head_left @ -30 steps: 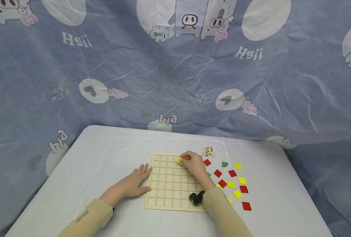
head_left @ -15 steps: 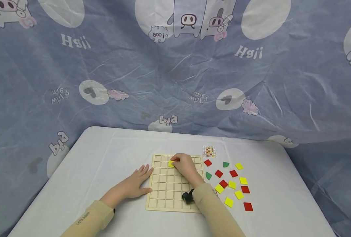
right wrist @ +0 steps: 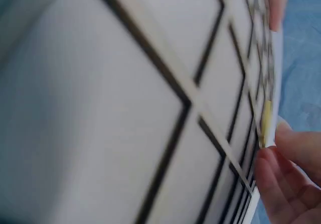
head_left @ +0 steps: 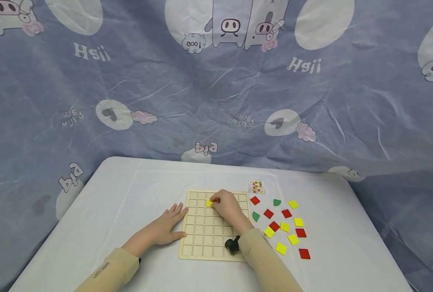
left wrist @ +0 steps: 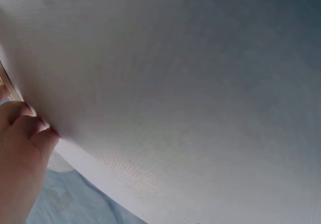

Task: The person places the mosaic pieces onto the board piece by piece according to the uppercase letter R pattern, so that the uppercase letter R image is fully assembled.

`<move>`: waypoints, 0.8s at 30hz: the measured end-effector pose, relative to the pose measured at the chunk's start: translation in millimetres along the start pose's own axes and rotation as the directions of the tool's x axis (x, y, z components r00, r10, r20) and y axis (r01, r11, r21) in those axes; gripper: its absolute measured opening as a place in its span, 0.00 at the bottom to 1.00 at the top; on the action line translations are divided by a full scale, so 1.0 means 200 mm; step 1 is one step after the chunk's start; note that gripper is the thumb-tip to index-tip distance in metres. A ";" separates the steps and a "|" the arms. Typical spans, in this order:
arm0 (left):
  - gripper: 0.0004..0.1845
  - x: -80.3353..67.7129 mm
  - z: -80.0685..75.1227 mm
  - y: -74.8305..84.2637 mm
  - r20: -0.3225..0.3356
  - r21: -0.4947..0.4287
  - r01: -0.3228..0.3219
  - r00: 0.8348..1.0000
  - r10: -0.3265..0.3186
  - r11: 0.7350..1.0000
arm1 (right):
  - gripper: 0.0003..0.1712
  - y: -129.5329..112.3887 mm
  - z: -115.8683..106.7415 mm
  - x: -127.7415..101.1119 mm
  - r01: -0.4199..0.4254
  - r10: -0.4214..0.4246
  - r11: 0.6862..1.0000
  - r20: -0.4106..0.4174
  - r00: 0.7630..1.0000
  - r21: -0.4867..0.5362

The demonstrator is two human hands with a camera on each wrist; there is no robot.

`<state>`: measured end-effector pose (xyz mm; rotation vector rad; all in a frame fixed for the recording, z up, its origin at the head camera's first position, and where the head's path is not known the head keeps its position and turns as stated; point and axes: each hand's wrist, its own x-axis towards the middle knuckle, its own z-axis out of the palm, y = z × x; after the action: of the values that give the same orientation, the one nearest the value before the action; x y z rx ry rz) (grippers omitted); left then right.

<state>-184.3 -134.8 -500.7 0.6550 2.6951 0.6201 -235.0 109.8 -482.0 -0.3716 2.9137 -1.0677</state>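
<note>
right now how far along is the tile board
Barely begun: no other tile shows in the wooden grid board. In hand: the right hand sets a yellow tile into a second-row cell while the left hand steadies the board's edge. Left: the loose red, yellow and green tiles beside the board, below the pattern card.

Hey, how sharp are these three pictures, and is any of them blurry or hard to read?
Head view: evenly lit and sharp, the wooden grid board, the yellow tile under the right hand and the loose tiles all read clearly. Right wrist view: very close and blurred, the grid lines smeared. Left wrist view: mostly plain white table, soft, with only the left hand at the edge.
</note>
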 end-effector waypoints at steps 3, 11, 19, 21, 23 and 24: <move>0.44 0.00 -0.01 0.00 0.000 -0.009 0.002 1.000 -0.002 1.000 | 0.09 0.02 -0.05 -0.02 -0.017 0.018 0.999 -0.003 1.000 0.040; 0.44 0.00 0.00 0.00 -0.003 -0.007 0.009 1.000 -0.009 1.000 | 0.11 0.22 -0.26 -0.07 -0.193 0.201 0.978 -0.129 0.971 0.078; 0.44 0.00 0.00 0.00 -0.007 0.008 0.012 1.000 -0.012 1.000 | 0.16 0.41 -0.38 -0.13 -0.399 0.394 0.917 -0.204 0.896 0.014; 0.44 0.00 0.01 0.00 -0.006 0.010 0.016 1.000 -0.016 1.000 | 0.19 0.43 -0.39 -0.14 -0.441 0.436 0.898 -0.178 0.882 0.013; 0.44 0.01 0.01 0.00 -0.008 0.010 0.018 1.000 -0.018 1.000 | 0.20 0.44 -0.39 -0.14 -0.459 0.453 0.888 -0.163 0.876 0.004; 0.44 0.01 0.01 -0.01 -0.011 0.006 0.017 1.000 -0.017 1.000 | 0.20 0.45 -0.39 -0.14 -0.458 0.452 0.889 -0.159 0.878 -0.001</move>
<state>-185.3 -134.4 -502.9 0.6313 2.7111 0.6130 -235.2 231.5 -480.9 0.4051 2.9225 -0.9972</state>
